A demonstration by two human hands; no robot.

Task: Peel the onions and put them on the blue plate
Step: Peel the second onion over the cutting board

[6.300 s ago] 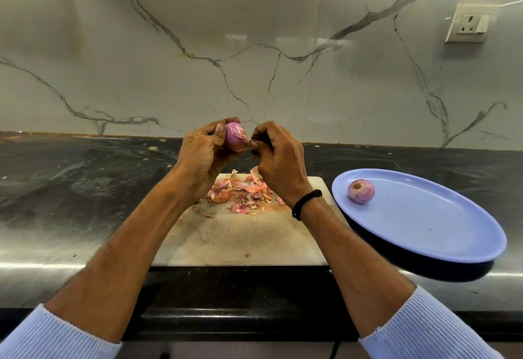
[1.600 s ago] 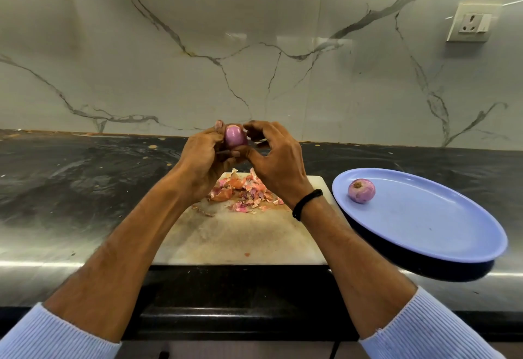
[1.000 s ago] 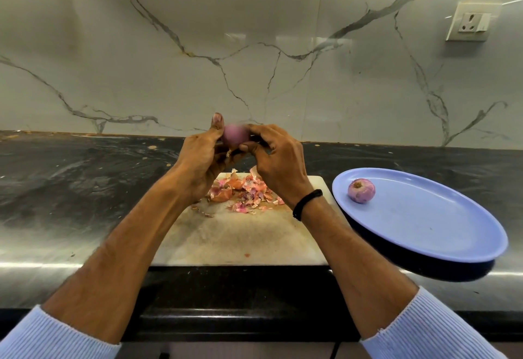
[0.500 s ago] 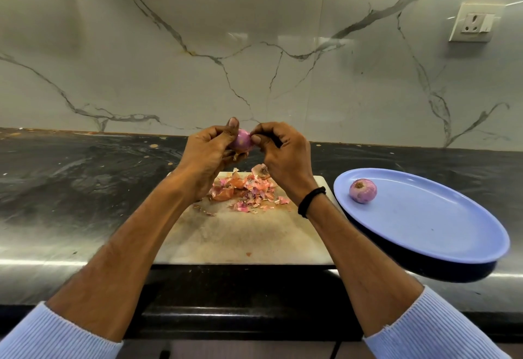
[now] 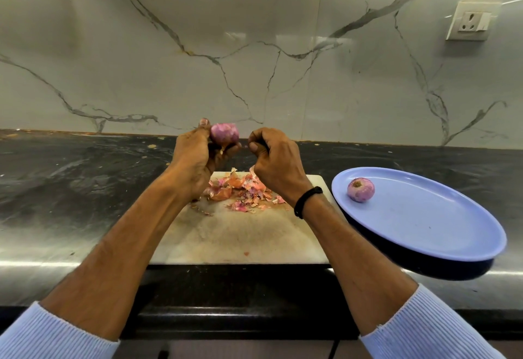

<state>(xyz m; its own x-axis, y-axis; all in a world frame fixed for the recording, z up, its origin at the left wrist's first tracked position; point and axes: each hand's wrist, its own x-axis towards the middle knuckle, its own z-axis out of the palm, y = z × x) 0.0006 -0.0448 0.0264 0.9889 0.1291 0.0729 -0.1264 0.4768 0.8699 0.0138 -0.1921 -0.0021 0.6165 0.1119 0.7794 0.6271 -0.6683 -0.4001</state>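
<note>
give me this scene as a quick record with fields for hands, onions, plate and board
left hand: grips the held onion, raised above the cutting board
right hand: fingers curled, just apart from the held onion; unclear whether it holds anything
blue plate: right of the board, on the counter
plated onion: looks peeled, near the plate's far left rim
peels: piled at the board's far end
</note>
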